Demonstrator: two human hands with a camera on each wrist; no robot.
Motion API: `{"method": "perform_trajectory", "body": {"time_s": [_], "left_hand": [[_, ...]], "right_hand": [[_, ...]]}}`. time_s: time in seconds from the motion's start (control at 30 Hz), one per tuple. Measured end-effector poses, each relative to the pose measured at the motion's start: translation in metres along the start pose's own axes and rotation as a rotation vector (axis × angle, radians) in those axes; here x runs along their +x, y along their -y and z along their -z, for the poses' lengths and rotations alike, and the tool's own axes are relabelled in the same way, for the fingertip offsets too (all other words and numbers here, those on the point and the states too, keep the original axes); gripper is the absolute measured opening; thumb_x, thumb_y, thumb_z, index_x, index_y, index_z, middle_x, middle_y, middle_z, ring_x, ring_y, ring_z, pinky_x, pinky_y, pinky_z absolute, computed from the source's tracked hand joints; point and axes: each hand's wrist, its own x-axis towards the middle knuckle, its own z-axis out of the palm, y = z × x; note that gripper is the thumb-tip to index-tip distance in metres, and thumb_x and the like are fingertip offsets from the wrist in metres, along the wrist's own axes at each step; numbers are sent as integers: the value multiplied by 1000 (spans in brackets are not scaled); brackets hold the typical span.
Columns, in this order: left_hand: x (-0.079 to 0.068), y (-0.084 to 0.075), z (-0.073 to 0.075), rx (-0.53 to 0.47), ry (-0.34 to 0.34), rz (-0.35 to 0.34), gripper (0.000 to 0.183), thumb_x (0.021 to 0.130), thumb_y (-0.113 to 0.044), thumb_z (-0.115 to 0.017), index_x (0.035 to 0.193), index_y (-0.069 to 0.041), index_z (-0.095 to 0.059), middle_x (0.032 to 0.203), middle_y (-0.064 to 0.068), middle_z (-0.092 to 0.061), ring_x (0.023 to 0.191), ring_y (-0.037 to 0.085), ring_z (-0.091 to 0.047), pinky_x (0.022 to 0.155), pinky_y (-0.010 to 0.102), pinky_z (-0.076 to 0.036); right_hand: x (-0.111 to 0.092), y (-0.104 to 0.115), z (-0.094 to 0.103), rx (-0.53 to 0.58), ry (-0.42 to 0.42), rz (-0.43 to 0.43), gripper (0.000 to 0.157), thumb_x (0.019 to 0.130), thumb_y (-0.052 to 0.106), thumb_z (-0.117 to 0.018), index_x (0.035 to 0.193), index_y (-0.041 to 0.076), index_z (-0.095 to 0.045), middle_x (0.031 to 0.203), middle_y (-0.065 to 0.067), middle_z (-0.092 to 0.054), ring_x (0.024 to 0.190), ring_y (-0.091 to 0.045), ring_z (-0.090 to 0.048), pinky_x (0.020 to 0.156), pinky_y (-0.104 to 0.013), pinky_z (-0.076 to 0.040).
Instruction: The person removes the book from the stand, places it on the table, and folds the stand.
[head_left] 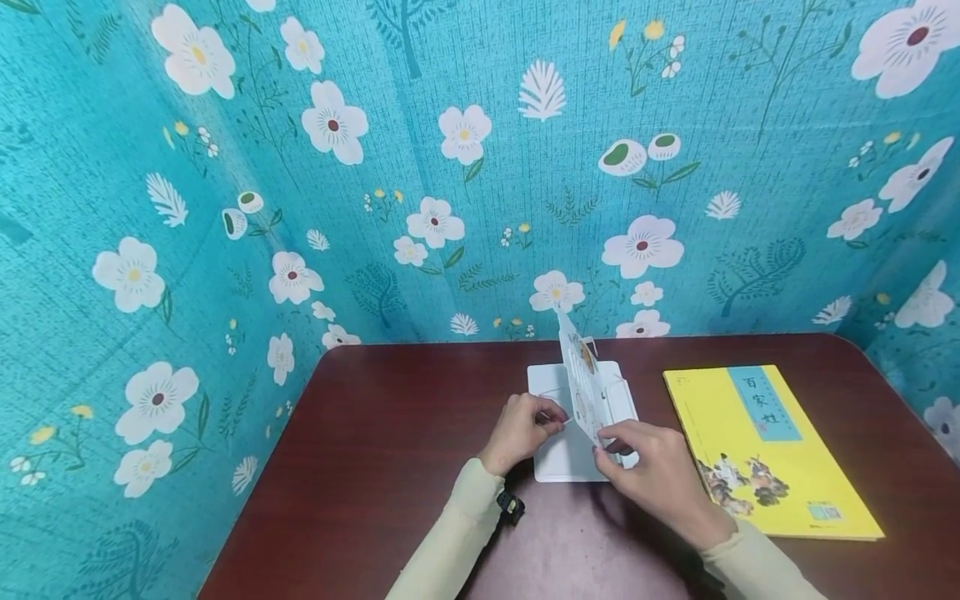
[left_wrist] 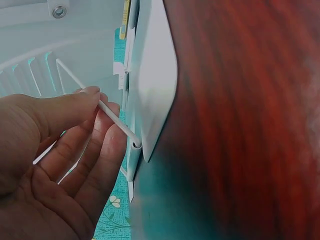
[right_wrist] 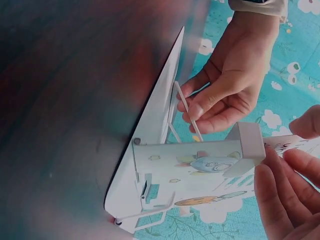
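While the right hand [head_left: 660, 468] grips the raised, printed panel [head_left: 581, 385] of a white folding stand [head_left: 558, 465] on a reddish-brown table [head_left: 390, 417], the left hand [head_left: 521, 428] pinches its thin white wire prop [left_wrist: 118, 121], seemingly yet to be seated.

A: Here's the white stand [head_left: 572, 457], smooth, satin-matt, like painted metal!
B: Its thin rod [left_wrist: 120, 125] looks just as smooth, and that metal eyelet [left_wrist: 59, 12] glints!
A: Beneath, the wood-grained tabletop [head_left: 382, 442] throws a soft shine!
B: Far side, matt, woven-looking cloth [head_left: 495, 225]; at right, a smooth yellow paper book [head_left: 772, 458]!
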Motion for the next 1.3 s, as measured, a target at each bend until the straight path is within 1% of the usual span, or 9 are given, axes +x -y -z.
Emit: {"method": "perform_trajectory", "body": {"time_s": [0.23,0.4,0.57,0.67,0.8,1.0,1.1,1.23,1.3], "left_hand": [[1,0,1,21,-5,24,10,89,-5,-80,94,-13,-84,90,-1,-82,76,-4,-69,68,11,-50],[2,-1,3,18,3,51,10,89,-4,-80,94,-12,-84,91,1,-83,76,-1,-72,69,11,-52],[1,-3,7,31,-3,45,11,87,-3,-81,92,-12,-84,90,2,-83,77,3,-75,70,14,-55],[1,-3,8,29,-11,59,11,87,-2,-81,92,-11,-84,90,2,-83,77,4,-75,71,15,-56],[0,-2,10,31,-15,84,11,88,-3,-80,92,-12,-84,91,2,-83,77,2,-73,71,14,-55],[-2,-2,11,23,-13,94,11,89,-3,-78,93,-12,-84,89,2,-82,73,-2,-70,67,13,-53],[-2,-3,13,-6,-20,101,11,90,-3,-77,95,-10,-83,88,2,-82,70,-3,-68,64,12,-52],[-2,-7,16,-117,-42,123,10,93,-6,-76,100,-5,-82,88,6,-81,67,0,-67,57,15,-52],[-3,-9,18,-164,-60,134,11,94,-9,-75,103,-4,-81,90,6,-81,67,-1,-67,58,15,-53]], "right_hand": [[3,-5,3,41,-27,-25,21,68,2,-84,84,13,-74,79,2,-77,63,-7,-71,61,-18,-58],[3,-6,3,48,-32,-37,20,68,2,-82,82,13,-74,79,2,-76,63,-7,-71,61,-17,-57],[4,-5,4,50,-28,-56,20,67,1,-81,81,13,-74,80,2,-77,63,-7,-70,60,-17,-57],[5,-4,3,51,-24,-64,20,67,1,-81,81,13,-74,80,2,-77,63,-8,-70,60,-17,-57],[5,-4,3,49,-17,-73,20,68,1,-81,82,13,-74,81,1,-77,63,-8,-70,60,-17,-57],[3,-4,3,39,-8,-83,19,69,2,-81,82,14,-74,81,1,-77,63,-8,-70,61,-17,-57],[2,-4,3,25,-3,-89,18,69,3,-82,82,14,-74,80,1,-77,62,-7,-70,61,-16,-57],[1,-4,4,1,5,-98,18,69,5,-83,82,15,-74,78,2,-77,61,-8,-70,59,-19,-57],[0,-4,4,-8,15,-110,17,70,6,-83,81,15,-74,77,2,-77,61,-7,-70,59,-20,-58]]}}
